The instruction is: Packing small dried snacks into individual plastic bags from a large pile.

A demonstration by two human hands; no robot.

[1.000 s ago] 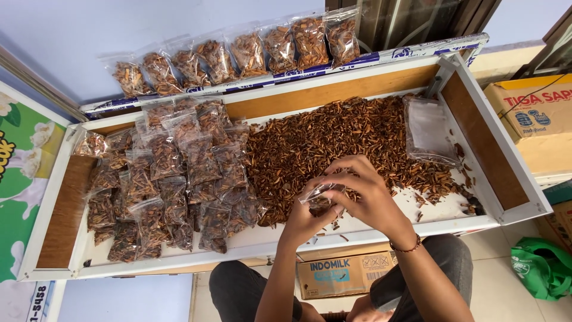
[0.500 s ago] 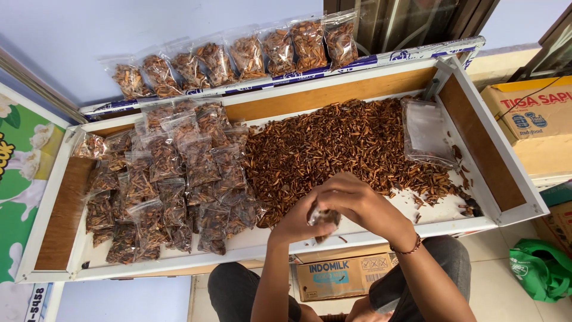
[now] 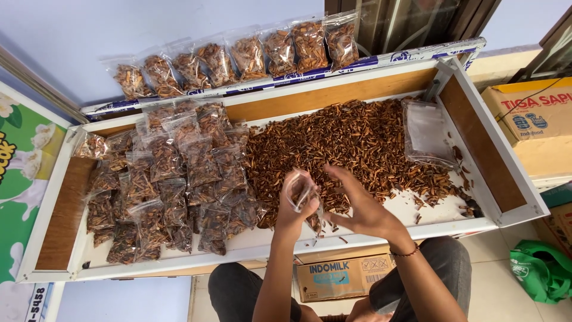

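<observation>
A: Small clear bag (image 3: 300, 186)?
B: Pinched at its lower edge by the left hand (image 3: 293, 210), mouth up, sitting at 12 o'clock of that fist. Left hand is clenched round the bag.

A: Right hand (image 3: 364, 210)?
B: Released, fingers spread, at 3 o'clock of the bag, near it, not touching.

A: Around it?
B: Loose brown snack pile (image 3: 351, 146) in the white tray (image 3: 381, 231), at 1 o'clock. Filled packets (image 3: 170, 179) at 9 o'clock. Stack of empty bags (image 3: 426, 132) at 2 o'clock.

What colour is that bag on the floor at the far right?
Green; the bag shows in the head view, the only one.
</observation>
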